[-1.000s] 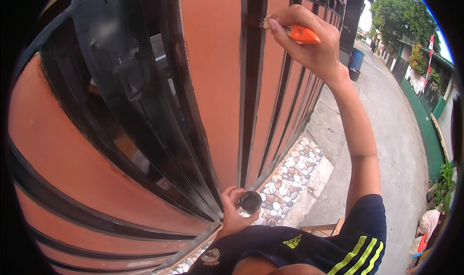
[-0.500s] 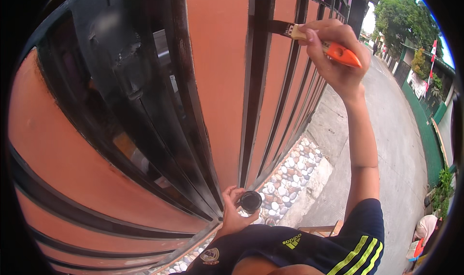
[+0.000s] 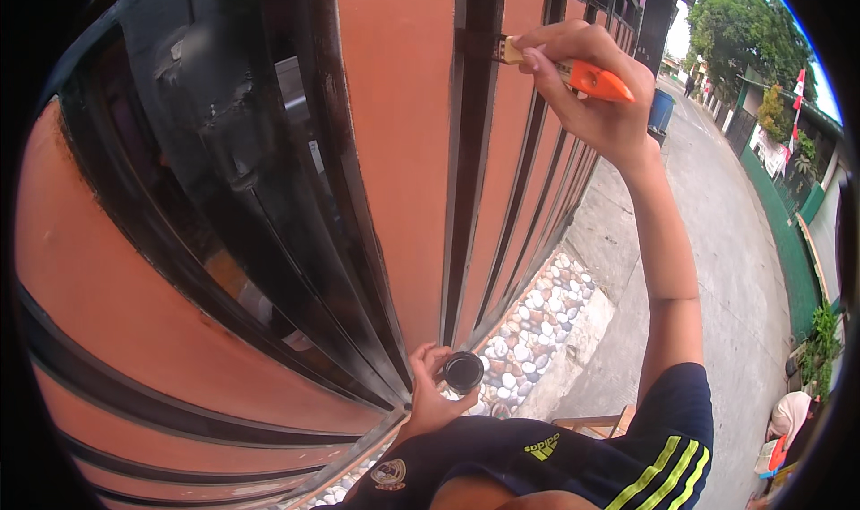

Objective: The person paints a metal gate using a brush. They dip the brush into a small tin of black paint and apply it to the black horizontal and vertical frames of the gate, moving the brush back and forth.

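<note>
My right hand [image 3: 614, 120] is raised at the upper right, its fingers wrapped round a paintbrush [image 3: 602, 82] with an orange handle end and a pale ferrule section. The bristles point left and lie against a black upright strip [image 3: 473, 116] of the fence; dark on dark, their tips are hard to make out. Low in the middle, my left hand [image 3: 434, 404] grips a small round pot [image 3: 463, 372] from its left side. The pot's mouth faces up and its inside looks black. Orange-brown fence boards [image 3: 394, 134] stand on either side of the black strip.
A black gate post [image 3: 224, 134] with a rough surface rises at the left. White and brown pebbles [image 3: 528, 335] line the fence foot. A wooden piece [image 3: 618, 423] stands beside my right shoulder. Farther right are the grey road [image 3: 730, 241], a blue bin [image 3: 661, 109] and a seated person [image 3: 788, 420].
My right hand and the paintbrush have moved left and slightly up, bringing the bristles onto the black strip. My left hand and the pot have hardly moved.
</note>
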`<action>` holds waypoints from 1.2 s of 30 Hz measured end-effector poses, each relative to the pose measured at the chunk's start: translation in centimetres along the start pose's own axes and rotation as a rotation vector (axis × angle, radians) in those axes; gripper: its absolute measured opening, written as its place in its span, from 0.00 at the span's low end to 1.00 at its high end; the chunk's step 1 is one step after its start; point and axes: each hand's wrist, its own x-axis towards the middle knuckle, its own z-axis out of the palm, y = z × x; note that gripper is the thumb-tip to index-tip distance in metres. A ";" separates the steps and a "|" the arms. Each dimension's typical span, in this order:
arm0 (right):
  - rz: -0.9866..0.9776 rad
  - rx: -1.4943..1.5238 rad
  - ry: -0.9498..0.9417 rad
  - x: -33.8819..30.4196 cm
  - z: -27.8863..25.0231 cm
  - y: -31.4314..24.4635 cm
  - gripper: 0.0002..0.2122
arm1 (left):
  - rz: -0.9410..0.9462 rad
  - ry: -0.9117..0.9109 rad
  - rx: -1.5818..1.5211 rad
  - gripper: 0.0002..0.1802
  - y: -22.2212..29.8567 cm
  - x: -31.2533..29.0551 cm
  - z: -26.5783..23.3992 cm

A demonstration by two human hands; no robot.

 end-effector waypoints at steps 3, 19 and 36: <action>-0.040 -0.049 0.010 0.9 -1.1 0.9 0.05 | 0.032 0.007 0.017 0.54 0.1 0.0 -0.1; -0.033 0.033 0.139 1.6 -0.1 0.1 0.04 | 0.009 0.032 0.022 0.55 0.2 0.4 0.0; -0.346 -0.390 -0.209 0.5 0.6 -1.1 0.15 | 0.023 -0.007 -0.034 0.54 -0.3 0.1 -1.2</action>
